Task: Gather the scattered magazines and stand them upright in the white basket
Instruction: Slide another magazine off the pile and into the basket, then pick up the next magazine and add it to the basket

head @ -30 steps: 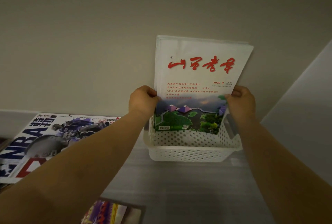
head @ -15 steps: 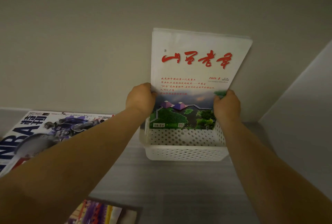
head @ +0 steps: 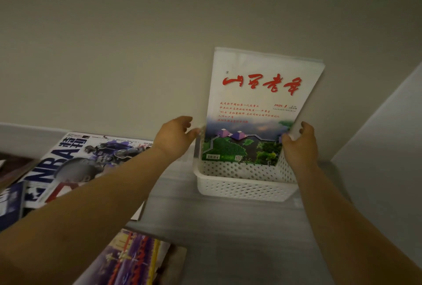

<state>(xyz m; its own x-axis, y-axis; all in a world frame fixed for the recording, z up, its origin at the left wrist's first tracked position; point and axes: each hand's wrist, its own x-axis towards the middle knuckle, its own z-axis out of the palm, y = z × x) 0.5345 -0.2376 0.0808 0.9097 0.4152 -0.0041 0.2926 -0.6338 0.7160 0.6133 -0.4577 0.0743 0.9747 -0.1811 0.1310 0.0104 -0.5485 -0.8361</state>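
1. Pinching the right edge of the front magazine point(head: 255, 111) with the right hand point(head: 299, 147): grip closed, thumb on the cover, fingers round the edge.
2. Hovering with the left hand point(head: 174, 139) at the left rim of the white basket point(head: 244, 190): grip slack and loosely curled, holding nothing; impossible to tell whether touching the rim.
3. Standing upright in the basket, lower edge down inside it, top leaning back toward the wall point(head: 137, 45): white cover, red lettering, green landscape low down. More page edges just behind, so at least 2 magazines in there, exact count unclear.
4. Resting on a grey table point(head: 228, 239) with faint streaks like wood grain, basket at the far edge, right where table meets wall.
5. Lying flat to the left: an NBA magazine point(head: 75, 161), partly hidden by the left forearm; a dark blue cover point(head: 10, 204) at the left edge of view; nearer the camera, a purple and yellow magazine point(head: 130, 259), cut off by the bottom edge.
6. Plain beige wall across the whole upper half; a pale grey panel point(head: 388, 147) slanting in on the right, reaching the table just beside the basket; a pale ledge point(head: 22, 128) low along the wall on the left. Dim, even light throughout.
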